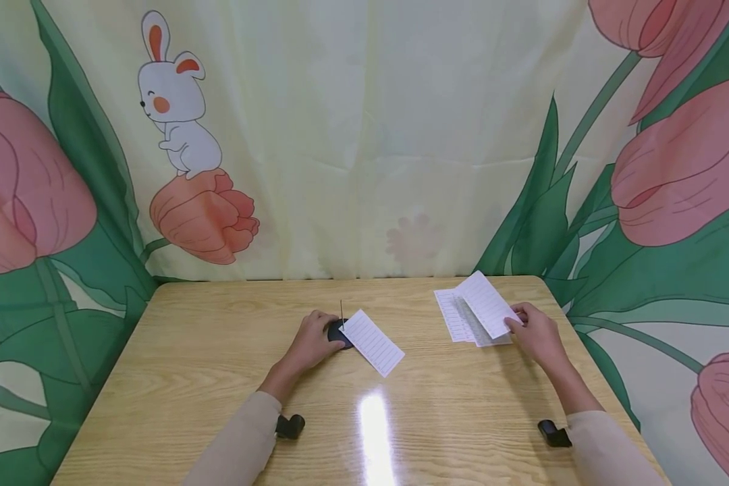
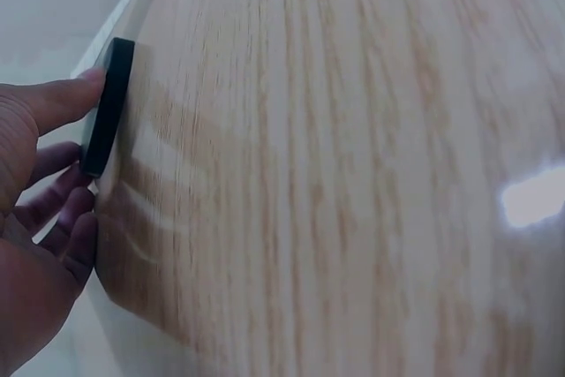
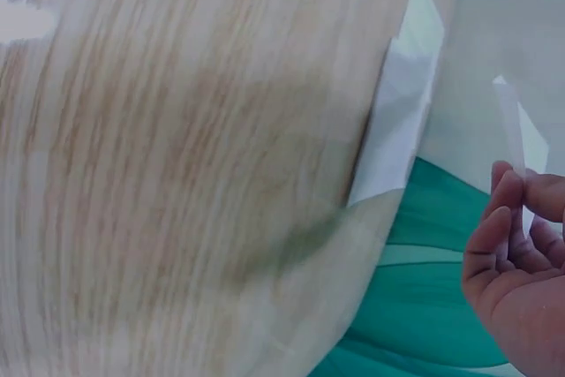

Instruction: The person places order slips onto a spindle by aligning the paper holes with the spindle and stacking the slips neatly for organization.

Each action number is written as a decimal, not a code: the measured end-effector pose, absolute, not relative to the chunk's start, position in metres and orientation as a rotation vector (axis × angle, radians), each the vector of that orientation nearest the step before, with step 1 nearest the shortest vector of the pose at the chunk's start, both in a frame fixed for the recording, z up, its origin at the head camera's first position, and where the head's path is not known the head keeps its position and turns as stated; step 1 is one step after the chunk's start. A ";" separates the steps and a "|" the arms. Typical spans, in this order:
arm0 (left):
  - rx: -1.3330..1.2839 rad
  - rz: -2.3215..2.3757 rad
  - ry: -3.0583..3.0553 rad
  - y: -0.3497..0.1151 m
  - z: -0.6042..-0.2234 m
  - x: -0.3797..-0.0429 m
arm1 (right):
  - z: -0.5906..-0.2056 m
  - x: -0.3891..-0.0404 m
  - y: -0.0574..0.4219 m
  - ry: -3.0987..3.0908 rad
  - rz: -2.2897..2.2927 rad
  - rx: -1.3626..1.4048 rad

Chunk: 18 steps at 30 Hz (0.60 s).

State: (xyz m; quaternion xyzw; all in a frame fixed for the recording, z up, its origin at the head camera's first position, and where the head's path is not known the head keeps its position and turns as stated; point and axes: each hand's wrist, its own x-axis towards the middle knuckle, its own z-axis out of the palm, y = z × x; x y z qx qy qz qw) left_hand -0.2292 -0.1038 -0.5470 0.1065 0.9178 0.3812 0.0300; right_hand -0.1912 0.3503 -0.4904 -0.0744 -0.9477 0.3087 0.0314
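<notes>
Left of the table's middle, my left hand (image 1: 311, 341) grips the round black base of a bill spike (image 1: 335, 335), whose thin upright rod rises from it. In the left wrist view the thumb lies on the top of the base (image 2: 109, 108) and the fingers are at its side. A white lined paper slip (image 1: 374, 344) lies slantwise at the spike, one corner at the rod. At the right, my right hand (image 1: 537, 335) pinches another lined slip (image 1: 488, 305) by its near corner, raised and tilted over a pile of slips (image 1: 451, 316). The right wrist view shows this slip (image 3: 533, 143) edge-on between thumb and fingers.
The wooden table (image 1: 219, 351) ends at the back against a printed curtain (image 1: 340, 169) with tulips and a rabbit. The pile of slips lies fanned near the back right corner. Black wrist cameras (image 1: 289, 426) sit at both sleeves.
</notes>
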 end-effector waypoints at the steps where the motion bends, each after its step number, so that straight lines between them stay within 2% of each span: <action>1: 0.327 1.176 2.827 -0.104 -0.547 -0.229 | -0.489 -0.191 0.350 -2.917 0.949 -0.212; 18: 0.285 1.339 2.739 -0.110 -0.516 -0.228 | -0.458 -0.192 0.323 -2.848 0.931 -0.009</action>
